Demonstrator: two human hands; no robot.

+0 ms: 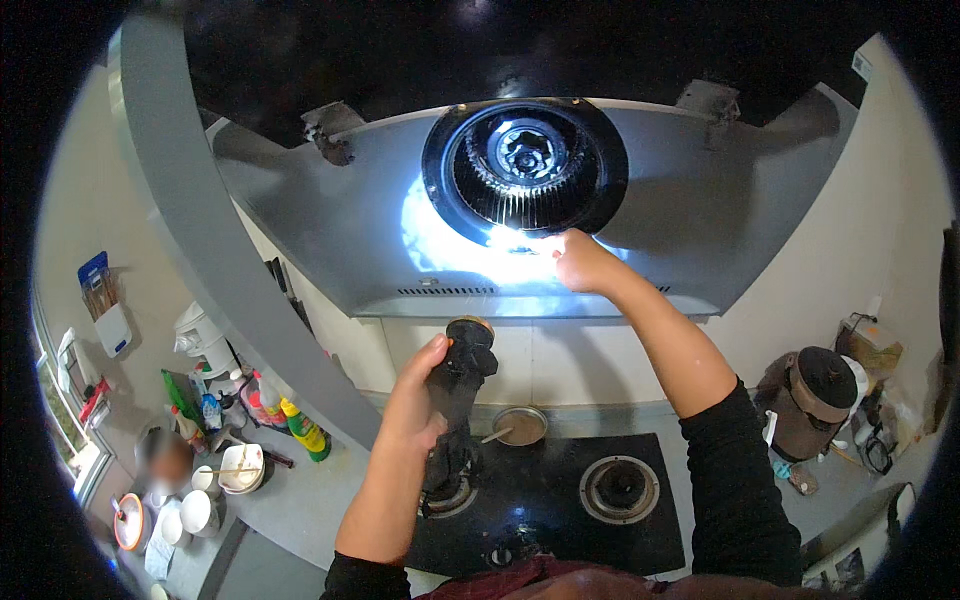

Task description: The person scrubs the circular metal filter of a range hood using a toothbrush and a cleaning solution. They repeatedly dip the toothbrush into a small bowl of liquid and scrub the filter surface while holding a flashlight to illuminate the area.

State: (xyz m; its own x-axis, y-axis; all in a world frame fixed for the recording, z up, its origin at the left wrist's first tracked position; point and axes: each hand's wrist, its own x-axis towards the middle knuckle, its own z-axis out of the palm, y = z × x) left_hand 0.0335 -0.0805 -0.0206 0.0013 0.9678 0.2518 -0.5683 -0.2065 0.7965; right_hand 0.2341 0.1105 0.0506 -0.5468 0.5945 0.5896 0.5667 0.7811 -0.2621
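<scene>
My left hand (416,401) is wrapped around a black handheld device (463,375) with a round, gold-rimmed head that points up at the range hood (330,217). The device's exact kind is unclear. Above it, my right hand (583,262) reaches to the lower rim of the hood's round fan opening (442,191). Its fingers are bent, and glare hides the tips and anything between them. Inside the opening, the ribbed fan wheel (529,199) and its hub (527,152) are exposed. A strong white light falls on the hood's sloped panel, left of my right hand.
Below is a black two-burner gas hob (540,480), with a metal bowl (520,426) behind it. Bottles (306,431), white bowls (199,513) and a grey pillar (176,150) stand at left. A brown rice cooker (806,409) sits at right.
</scene>
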